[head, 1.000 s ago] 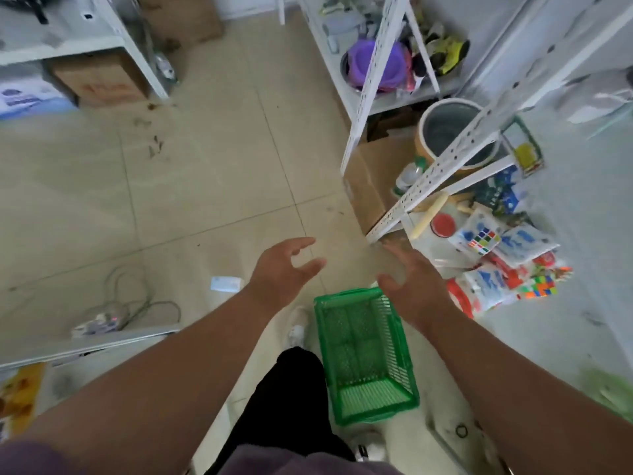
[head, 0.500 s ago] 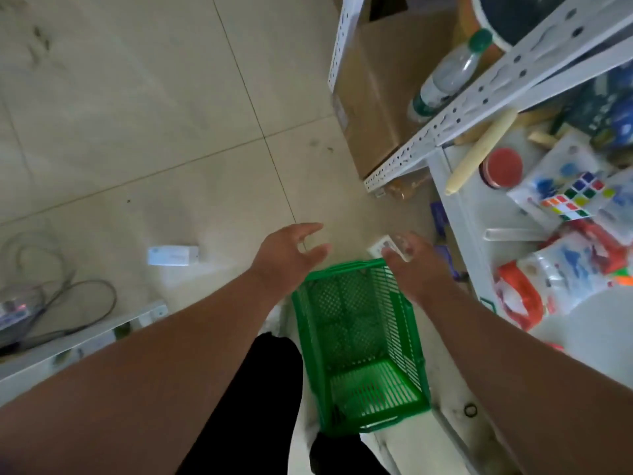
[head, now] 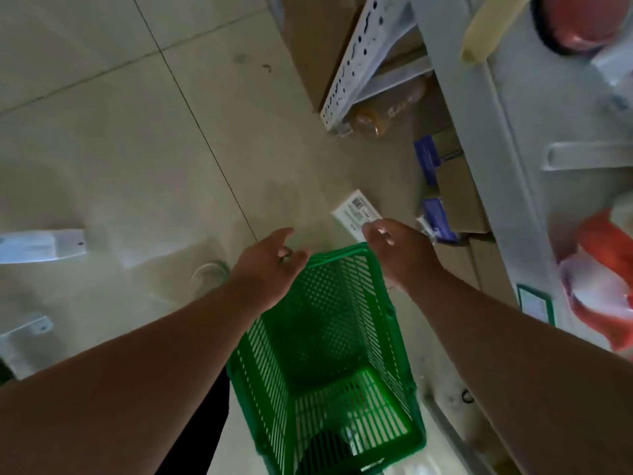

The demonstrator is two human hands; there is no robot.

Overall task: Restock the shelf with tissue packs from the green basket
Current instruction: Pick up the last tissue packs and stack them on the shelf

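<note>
tiled floor (head: 137,132), green basket (head: 329,337) lengthwise away from viewer, both hands' fingers loosely spread

Both of the person's forearms are bare from the bottom edge of the view to the wrists, with no sleeve, watch, band or glove showing on either. The left hand (head: 270,265) and the right hand (head: 400,255) are bare as well, and no ring can be made out on the fingers, which are slightly blurred. Below the left forearm runs a leg in black trousers (head: 202,437), the cloth plain and dark, without visible seams or markings. Further out on the floor sits a light-coloured shoe (head: 209,274), whitish with a rounded toe; its details are too blurred to tell.
</note>
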